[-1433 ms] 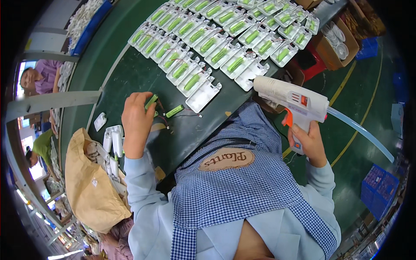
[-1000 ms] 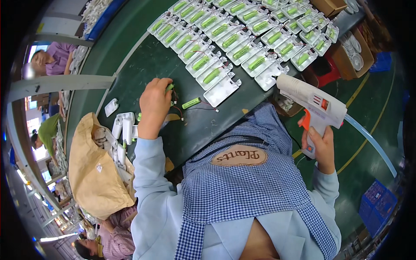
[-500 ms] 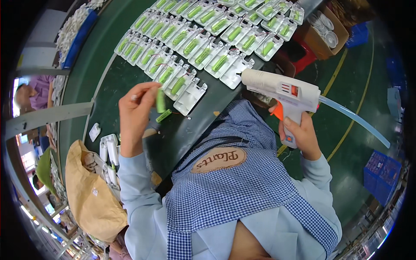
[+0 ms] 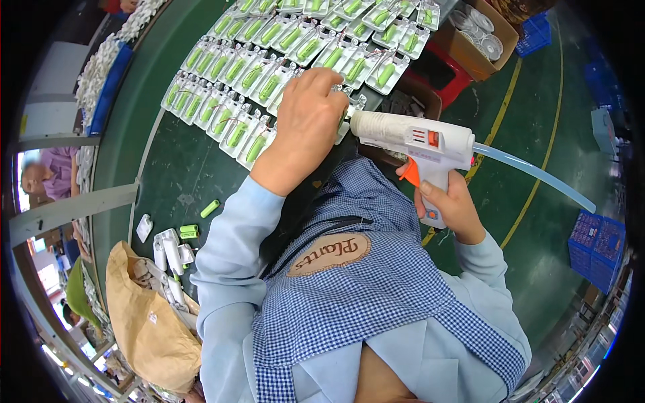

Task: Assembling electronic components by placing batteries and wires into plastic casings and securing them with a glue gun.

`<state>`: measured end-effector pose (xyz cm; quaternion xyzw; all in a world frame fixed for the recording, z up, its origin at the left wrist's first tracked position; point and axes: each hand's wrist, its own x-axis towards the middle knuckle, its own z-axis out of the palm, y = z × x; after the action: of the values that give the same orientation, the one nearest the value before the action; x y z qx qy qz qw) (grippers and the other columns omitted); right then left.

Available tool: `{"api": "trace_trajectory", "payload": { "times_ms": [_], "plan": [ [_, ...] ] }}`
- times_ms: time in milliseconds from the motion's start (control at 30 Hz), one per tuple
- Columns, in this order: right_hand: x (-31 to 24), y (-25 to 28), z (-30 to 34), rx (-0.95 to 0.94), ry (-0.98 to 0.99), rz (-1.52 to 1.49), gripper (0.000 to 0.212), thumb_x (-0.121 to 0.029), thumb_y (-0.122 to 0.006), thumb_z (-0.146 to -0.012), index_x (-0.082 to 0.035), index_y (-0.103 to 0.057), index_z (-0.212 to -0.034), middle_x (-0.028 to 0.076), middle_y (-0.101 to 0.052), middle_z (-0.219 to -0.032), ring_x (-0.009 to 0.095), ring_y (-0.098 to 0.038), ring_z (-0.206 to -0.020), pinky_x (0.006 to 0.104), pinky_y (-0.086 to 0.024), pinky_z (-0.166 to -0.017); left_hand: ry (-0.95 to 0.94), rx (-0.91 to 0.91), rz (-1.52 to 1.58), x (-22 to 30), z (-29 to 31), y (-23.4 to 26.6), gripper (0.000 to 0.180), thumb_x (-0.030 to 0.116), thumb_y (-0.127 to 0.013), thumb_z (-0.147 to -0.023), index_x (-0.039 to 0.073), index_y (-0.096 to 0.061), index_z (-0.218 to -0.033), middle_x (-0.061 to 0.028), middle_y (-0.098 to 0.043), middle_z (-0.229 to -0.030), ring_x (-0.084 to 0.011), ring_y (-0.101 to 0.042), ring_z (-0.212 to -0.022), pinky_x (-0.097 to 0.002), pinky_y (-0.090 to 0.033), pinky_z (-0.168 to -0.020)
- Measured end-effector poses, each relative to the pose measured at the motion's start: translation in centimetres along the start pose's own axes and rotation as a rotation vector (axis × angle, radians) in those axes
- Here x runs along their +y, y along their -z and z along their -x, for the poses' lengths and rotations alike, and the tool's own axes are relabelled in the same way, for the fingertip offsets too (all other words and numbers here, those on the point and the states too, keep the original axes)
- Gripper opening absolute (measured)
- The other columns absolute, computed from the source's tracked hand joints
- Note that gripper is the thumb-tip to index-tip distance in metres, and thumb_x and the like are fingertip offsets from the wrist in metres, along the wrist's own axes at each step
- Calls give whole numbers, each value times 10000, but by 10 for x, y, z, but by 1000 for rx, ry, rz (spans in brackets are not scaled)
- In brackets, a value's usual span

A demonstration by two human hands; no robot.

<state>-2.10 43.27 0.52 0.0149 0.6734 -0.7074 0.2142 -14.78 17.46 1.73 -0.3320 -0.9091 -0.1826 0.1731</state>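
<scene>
My left hand (image 4: 309, 121) reaches over the near right end of the rows of white plastic casings (image 4: 386, 74). Its fingers are curled downward, and the back of the hand hides what they grip. Next to it, part of another white casing (image 4: 341, 131) shows beside the glue gun's nozzle. My right hand (image 4: 450, 205) is wrapped round the handle of a white hot glue gun (image 4: 413, 134) with an orange trigger. A pale blue glue stick (image 4: 537, 171) sticks out of its back. Most casings hold a green cylindrical battery (image 4: 256, 148) with thin wires.
Two loose green batteries, one (image 4: 209, 208) and another (image 4: 189, 232), lie on the dark green table (image 4: 178, 161). White plastic parts (image 4: 168, 250) and a tan sack (image 4: 148, 322) are at lower left. A cardboard box of white round parts (image 4: 480, 40) and a red stool (image 4: 450, 70) stand right.
My left hand, which held a green battery, has moved up and right over the casings. The glue gun has shifted slightly left in view, with its nozzle close to my left hand.
</scene>
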Motion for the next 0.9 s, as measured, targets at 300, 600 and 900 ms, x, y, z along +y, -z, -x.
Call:
{"api": "trace_trajectory", "payload": {
  "times_ms": [300, 600, 900],
  "plan": [
    [1, 0, 3, -5, 61, -57, 482, -215, -558, -919, 71, -472, -1297, 174, -620, -1221, 128, -581, -590, 259, -489, -555, 19, -96, -155, -2, -3, -21, 71, 46, -699, -720, 102, -712, -761, -92, -559, -1345, -315, -411, -1378, -624, -315, -1100],
    [4, 2, 1, 10, 28, -101, 445, -214, -588, -935, 75, -461, -1248, 88, -618, -734, 131, -593, -581, 272, -485, -560, 39, -74, -170, -1, 0, -21, 155, 55, -740, -723, 128, -734, -860, -85, -567, -1340, -305, -420, -1372, -628, -291, -1093],
    [10, 2, -10, -10, 80, -49, 363, -175, -527, -948, 60, -492, -1223, 137, -631, -1090, 115, -569, -570, 249, -475, -542, 124, 24, -227, 8, 14, 30, 210, 36, -732, -767, 137, -716, -950, -62, -600, -1303, -308, -473, -1329, -604, -286, -1107]
  ]
}}
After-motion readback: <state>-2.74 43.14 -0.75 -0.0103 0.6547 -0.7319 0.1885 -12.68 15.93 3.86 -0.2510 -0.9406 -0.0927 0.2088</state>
